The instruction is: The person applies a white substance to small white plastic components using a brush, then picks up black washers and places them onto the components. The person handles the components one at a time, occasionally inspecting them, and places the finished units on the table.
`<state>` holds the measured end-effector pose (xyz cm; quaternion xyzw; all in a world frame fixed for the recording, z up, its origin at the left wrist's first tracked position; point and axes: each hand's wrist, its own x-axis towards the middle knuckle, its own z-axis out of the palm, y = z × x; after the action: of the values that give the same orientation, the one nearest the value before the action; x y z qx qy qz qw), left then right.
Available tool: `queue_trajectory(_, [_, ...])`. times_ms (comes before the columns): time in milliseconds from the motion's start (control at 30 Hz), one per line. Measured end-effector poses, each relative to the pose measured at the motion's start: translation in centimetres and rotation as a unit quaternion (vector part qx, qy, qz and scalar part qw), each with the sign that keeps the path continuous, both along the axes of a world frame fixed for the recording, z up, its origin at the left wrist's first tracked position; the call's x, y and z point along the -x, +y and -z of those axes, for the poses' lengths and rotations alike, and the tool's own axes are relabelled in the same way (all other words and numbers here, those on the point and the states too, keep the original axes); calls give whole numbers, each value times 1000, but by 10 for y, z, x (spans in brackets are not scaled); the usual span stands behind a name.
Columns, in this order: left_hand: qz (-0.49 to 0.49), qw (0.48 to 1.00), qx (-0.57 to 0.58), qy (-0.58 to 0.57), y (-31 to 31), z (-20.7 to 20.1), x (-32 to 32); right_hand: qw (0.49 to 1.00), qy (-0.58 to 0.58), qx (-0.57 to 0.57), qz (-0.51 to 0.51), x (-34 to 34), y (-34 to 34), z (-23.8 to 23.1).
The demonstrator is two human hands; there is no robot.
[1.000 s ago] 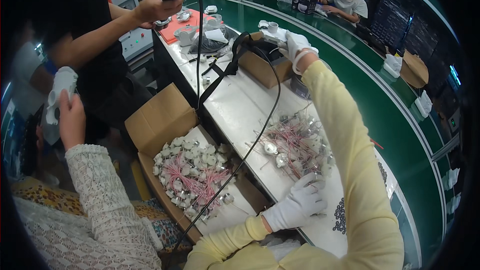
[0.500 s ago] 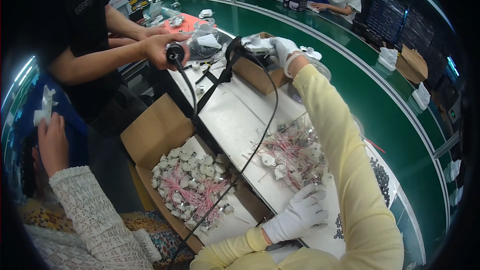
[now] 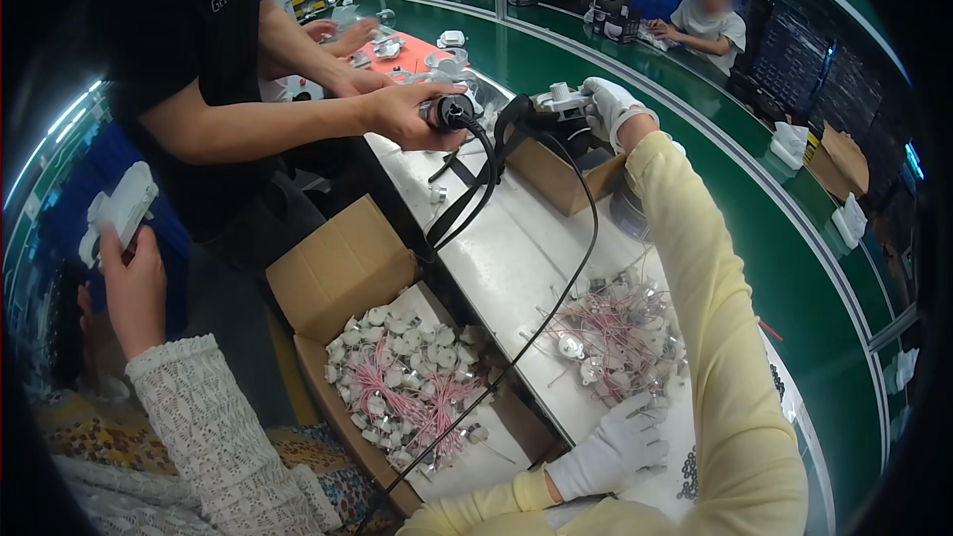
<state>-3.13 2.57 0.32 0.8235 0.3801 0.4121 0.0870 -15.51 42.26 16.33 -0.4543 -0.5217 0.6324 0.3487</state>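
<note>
My right hand (image 3: 612, 111), in a white glove and yellow sleeve, reaches far across the bench. Its fingers are closed on the edge of a white plastic fitting (image 3: 562, 97) with a ridged round knob on top. The fitting is above an open cardboard box (image 3: 566, 176), beside a black strap. My left hand (image 3: 620, 445), also gloved, lies low over the bench with its fingers apart, holding nothing I can see. Just beyond it spreads a pile of small white sockets with pink wires (image 3: 615, 337). Small dark metal pieces (image 3: 687, 476) lie to its right.
A larger cardboard box (image 3: 338, 253) full of wired sockets stands at left. A co-worker's hand (image 3: 422, 117) grips a black cylindrical device (image 3: 452, 112) whose cable (image 3: 571, 288) crosses the bench. Another co-worker's hand (image 3: 136, 283) raises a white part (image 3: 121, 208). A green conveyor (image 3: 754, 208) curves behind.
The whole view has shifted, so the bench appears further right and lower. The co-worker's black device has moved right, nearer my right hand. At left, the raised white part has turned.
</note>
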Motion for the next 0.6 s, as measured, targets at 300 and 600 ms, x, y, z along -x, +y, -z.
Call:
queue_trajectory(300, [-6, 1000, -14, -6, 1, 4, -3, 997, 78, 27, -11, 22, 31, 11])
queue_trajectory(600, [20, 999, 25, -39, 1, -1, 0, 997, 72, 9, -21, 34, 48, 16])
